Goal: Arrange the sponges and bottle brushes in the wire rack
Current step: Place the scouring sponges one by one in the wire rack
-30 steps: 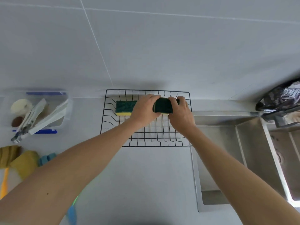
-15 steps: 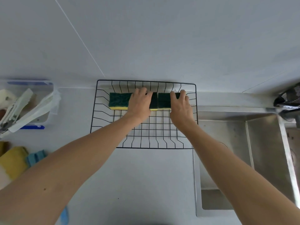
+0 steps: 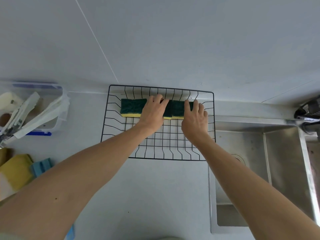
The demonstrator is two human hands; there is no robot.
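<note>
Head view: sponges (image 3: 133,108) along wire rack (image 3: 173,149) back edge.

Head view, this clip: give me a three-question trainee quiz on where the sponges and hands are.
1. True or false: both sponges lie inside the wire rack.
2. Where do the left sponge and the right sponge lie? A) along the rack's far side, end to end B) stacked at its near edge C) in the sink
3. Fill in: the left hand and right hand both rest on the ____.

Key: 1 true; 2 A; 3 sponges.
</note>
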